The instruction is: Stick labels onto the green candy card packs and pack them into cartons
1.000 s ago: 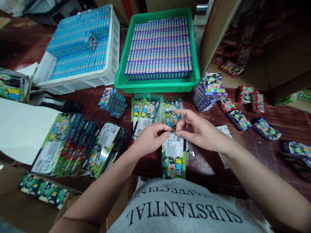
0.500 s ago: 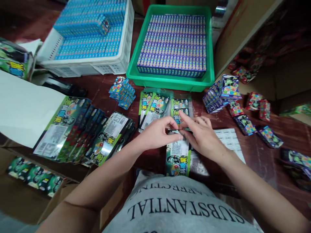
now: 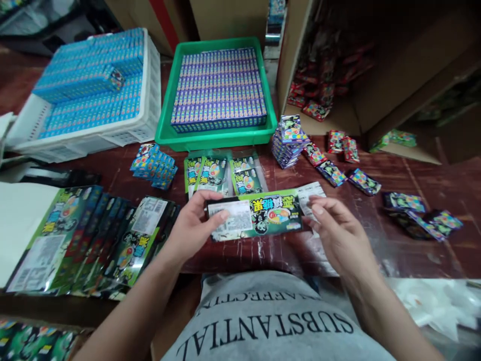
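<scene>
Your left hand (image 3: 188, 225) is closed on the left end of the pack (image 3: 263, 215), thumb pressed on its white barcode label and the fingers underneath. The pack lies crosswise just above the table (image 3: 394, 175), right in front of you: a long, flat, glossy sleeve, green-edged, with a dark printed face, yellow lettering and a round multicoloured picture towards the right end. Your right hand (image 3: 338, 233) is open, fingers loosely curled, its fingertips at the pack's right end; you cannot tell whether they touch it. A white sheet (image 3: 313, 190) shows behind that end. Just beyond, more sleeves (image 3: 221, 173) lie flat in a row before a green tray (image 3: 165, 135) packed with purple boxes. A white crate (image 3: 150, 100) of blue boxes stands left of the tray. A fan of filled packs (image 3: 93, 235) lies at your left, and loose boxes (image 3: 330, 170) are scattered at your right.
</scene>
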Action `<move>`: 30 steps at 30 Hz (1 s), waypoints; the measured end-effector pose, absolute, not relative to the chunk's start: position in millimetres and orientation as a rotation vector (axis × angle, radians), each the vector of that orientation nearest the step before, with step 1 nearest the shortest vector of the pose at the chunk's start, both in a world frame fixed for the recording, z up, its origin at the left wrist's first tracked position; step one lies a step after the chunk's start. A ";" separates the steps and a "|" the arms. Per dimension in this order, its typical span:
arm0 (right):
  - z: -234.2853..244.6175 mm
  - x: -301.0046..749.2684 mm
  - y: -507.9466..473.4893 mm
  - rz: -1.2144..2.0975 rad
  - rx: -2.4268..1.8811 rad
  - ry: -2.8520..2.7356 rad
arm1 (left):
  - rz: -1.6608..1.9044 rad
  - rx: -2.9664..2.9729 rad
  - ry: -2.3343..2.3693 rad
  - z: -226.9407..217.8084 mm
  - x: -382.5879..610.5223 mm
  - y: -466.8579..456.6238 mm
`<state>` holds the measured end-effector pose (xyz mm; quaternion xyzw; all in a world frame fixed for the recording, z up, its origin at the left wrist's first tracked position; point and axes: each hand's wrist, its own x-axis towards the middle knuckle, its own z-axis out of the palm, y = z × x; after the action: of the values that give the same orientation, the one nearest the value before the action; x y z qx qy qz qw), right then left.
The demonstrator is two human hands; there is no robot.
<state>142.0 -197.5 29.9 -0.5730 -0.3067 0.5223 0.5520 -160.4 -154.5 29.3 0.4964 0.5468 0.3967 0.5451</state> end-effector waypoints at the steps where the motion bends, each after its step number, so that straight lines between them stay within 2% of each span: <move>1: 29.9 137.2 -196.4 1.299 -1.320 -0.669 | 0.961 1.142 1.313 25.8 -155.3 -164.3; 6: 35.9 126.6 -185.3 1.510 -1.189 -0.485 | 1.001 1.018 1.355 16.1 -146.3 -197.7; 17: 39.2 93.3 -175.8 1.608 -1.249 -0.467 | 1.213 0.978 1.326 15.9 -167.8 -237.3; 20: 45.0 73.8 -166.1 2.026 -1.184 -0.521 | 1.317 0.804 1.209 17.1 -191.8 -256.3; 23: 48.8 33.7 -147.3 2.566 -0.905 -0.797 | 1.440 0.588 1.185 24.3 -219.4 -275.5; 25: 49.9 -3.3 -130.8 2.671 -0.745 -1.075 | 1.534 0.466 1.292 30.0 -235.9 -286.9; 27: 47.5 -38.4 -111.4 2.374 -0.775 -1.484 | 1.645 0.379 1.470 32.7 -250.2 -295.7; 30: 32.6 -67.0 -86.4 1.365 -0.962 -2.197 | 1.751 0.397 1.800 29.6 -264.8 -302.9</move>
<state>-67.0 -86.4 32.6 -0.3425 -0.7816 0.4855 0.1900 -264.8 -302.9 29.6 0.1492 0.6766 0.6579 0.2951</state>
